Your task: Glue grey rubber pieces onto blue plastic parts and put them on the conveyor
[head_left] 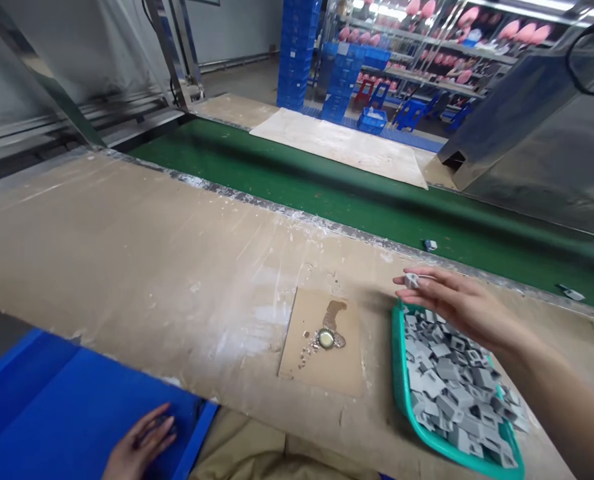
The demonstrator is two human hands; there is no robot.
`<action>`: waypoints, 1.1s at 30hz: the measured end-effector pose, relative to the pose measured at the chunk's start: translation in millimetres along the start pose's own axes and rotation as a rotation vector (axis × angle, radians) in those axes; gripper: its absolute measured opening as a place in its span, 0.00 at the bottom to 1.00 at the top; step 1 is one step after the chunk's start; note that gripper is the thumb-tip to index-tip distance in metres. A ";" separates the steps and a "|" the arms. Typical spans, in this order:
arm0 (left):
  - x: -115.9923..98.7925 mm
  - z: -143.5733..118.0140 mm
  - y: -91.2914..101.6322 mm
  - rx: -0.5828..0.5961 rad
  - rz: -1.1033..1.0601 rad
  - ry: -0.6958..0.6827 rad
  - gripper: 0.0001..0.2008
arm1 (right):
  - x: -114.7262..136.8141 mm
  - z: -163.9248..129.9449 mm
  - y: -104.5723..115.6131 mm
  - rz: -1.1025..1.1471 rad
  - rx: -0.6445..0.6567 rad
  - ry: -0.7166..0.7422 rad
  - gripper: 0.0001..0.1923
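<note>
My right hand (444, 297) pinches a small grey plastic piece (411, 281) between thumb and fingers, above the far edge of a green basket (401, 393). Many similar grey blocks (447, 370) with openings fill that basket. At the lower left, my left hand (144, 443) hovers over a blue bin (67, 407), its fingers loosely bent and apart; I make out nothing held in it. Between the hands lies a square of cardboard (297, 363), bearing a small round metal cap (326, 339) with wet brown stains and drops around it.
A green conveyor belt (297, 180) runs behind the worn tabletop (151, 267). On the belt lie small parts (429, 245) (571, 293). A metal housing (537, 133) covers it at the right. Beyond are stacked blue crates (297, 53) and racks of pink items (469, 17).
</note>
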State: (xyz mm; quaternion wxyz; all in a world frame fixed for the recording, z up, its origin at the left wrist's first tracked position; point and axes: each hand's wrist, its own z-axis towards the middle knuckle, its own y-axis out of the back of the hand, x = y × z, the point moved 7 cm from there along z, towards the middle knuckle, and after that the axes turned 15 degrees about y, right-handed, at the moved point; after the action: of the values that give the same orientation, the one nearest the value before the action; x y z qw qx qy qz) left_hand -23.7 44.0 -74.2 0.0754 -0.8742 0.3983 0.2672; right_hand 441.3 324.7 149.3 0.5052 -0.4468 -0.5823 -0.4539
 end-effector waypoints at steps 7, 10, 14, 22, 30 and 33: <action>-8.6 -35.3 -17.6 0.168 -0.309 0.125 0.23 | -13.3 -45.6 -83.8 -0.525 0.224 0.257 0.17; -9.4 -52.9 -26.4 0.191 -0.317 0.144 0.23 | -16.2 -50.1 -104.6 -0.758 0.274 0.431 0.12; -10.3 -74.4 -38.9 0.242 -0.227 0.178 0.25 | -23.2 -51.9 -116.7 -0.863 0.339 0.589 0.11; -14.6 -107.4 -60.2 0.344 -0.098 0.164 0.19 | -30.3 -55.1 -124.3 -0.892 0.399 0.666 0.12; -34.3 -148.0 -165.9 0.600 -0.111 0.025 0.15 | -6.3 -62.6 -111.8 -0.417 0.164 0.202 0.13; -42.4 -167.2 -213.8 0.698 -0.126 -0.044 0.16 | 2.6 -80.4 -118.9 -0.253 0.125 0.079 0.14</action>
State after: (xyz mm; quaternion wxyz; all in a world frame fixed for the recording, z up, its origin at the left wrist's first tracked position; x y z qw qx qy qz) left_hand 179.0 157.8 72.2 0.3947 -0.8126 0.4091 0.1286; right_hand 339.3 223.6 148.9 0.4935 -0.3192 -0.6407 -0.4939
